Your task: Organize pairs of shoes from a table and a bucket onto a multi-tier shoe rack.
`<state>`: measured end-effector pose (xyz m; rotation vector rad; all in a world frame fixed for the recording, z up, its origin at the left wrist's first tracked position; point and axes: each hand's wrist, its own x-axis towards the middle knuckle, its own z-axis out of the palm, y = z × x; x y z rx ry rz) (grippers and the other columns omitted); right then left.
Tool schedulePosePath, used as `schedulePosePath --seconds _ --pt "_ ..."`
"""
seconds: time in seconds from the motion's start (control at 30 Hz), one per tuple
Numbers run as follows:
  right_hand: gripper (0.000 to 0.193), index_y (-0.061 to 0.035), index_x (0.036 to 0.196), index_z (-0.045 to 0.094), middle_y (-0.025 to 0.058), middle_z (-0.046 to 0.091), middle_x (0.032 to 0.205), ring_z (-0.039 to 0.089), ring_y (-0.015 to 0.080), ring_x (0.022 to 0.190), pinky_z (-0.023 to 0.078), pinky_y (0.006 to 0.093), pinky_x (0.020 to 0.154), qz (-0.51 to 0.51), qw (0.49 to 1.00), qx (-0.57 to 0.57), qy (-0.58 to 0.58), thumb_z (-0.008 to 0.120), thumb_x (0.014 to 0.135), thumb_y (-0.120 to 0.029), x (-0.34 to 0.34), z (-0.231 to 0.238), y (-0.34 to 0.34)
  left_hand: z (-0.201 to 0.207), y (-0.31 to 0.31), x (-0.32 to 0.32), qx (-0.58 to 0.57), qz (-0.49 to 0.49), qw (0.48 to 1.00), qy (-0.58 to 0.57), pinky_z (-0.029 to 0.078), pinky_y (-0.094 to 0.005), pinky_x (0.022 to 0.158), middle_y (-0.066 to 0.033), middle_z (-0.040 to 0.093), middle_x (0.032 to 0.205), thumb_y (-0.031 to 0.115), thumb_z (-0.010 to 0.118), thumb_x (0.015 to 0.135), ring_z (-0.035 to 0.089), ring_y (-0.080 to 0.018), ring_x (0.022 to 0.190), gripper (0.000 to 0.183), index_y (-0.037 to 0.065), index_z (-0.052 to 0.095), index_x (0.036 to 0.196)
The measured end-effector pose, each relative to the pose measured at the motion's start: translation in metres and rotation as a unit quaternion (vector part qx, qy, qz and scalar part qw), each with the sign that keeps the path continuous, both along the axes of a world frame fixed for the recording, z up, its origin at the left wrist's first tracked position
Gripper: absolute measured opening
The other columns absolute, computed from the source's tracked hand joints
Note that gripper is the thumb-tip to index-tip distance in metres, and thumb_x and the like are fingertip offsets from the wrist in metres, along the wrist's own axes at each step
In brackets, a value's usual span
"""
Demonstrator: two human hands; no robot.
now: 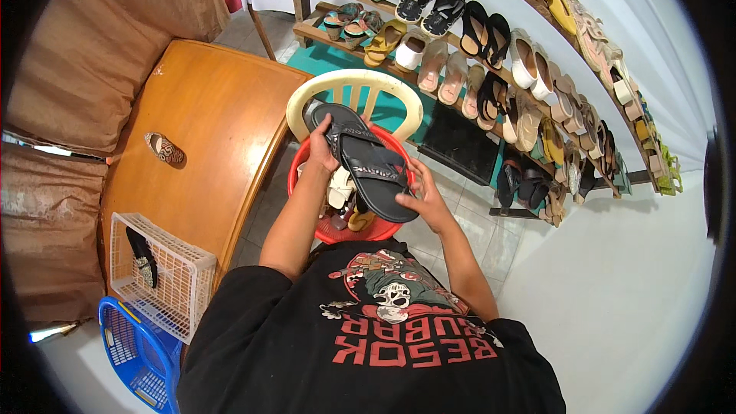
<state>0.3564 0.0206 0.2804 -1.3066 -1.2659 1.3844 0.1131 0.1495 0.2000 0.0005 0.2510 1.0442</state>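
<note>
A pair of black sandals [377,193] with wide straps is held up in front of me, one sandal overlapping the other. My left hand [323,147] grips the upper sandal at its left edge, thumb on top. My right hand [428,198] closes on the lower sandal near its right end, its thumb over the edge. Beneath them stands a red basket [294,172] with several shoes inside, among them a white shoe [340,188] and a yellowish one [360,220]. The sandals and my forearms hide part of the basket.
A cream plastic chair [301,100] stands just beyond the basket. Wooden racks [322,31] full of shoes curve along the far and right side. On the left, a wooden table [207,107] bears a patterned shoe [164,149] and a white crate [203,284]; a blue basket [111,337] sits near it.
</note>
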Motion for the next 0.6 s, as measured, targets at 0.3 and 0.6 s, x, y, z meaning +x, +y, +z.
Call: schedulePosePath --seconds 0.3,0.6 --pt "0.025 -0.001 0.109 0.057 0.0092 0.061 0.107 0.061 0.0135 0.095 0.047 0.027 0.091 -0.169 0.98 0.102 -0.006 0.064 0.086 0.005 -0.018 -0.021 0.001 0.029 0.015 0.01 0.044 -0.004 0.999 0.019 0.041 -0.0629 0.105 -0.0259 0.051 0.136 0.053 0.047 0.096 0.046 -0.0434 0.13 0.068 0.003 0.038 0.141" --pt "0.015 0.0002 0.102 0.059 0.0096 0.064 0.108 0.061 0.0134 0.096 0.047 0.0278 0.09 -0.162 0.981 0.097 0.051 0.063 0.088 0.004 -0.01 -0.006 0.021 0.047 0.024 -0.003 0.087 -0.033 0.993 0.068 0.044 -0.0618 0.102 -0.0247 0.054 0.131 0.059 0.047 0.094 0.051 -0.0422 0.126 0.071 0.002 0.043 0.137"
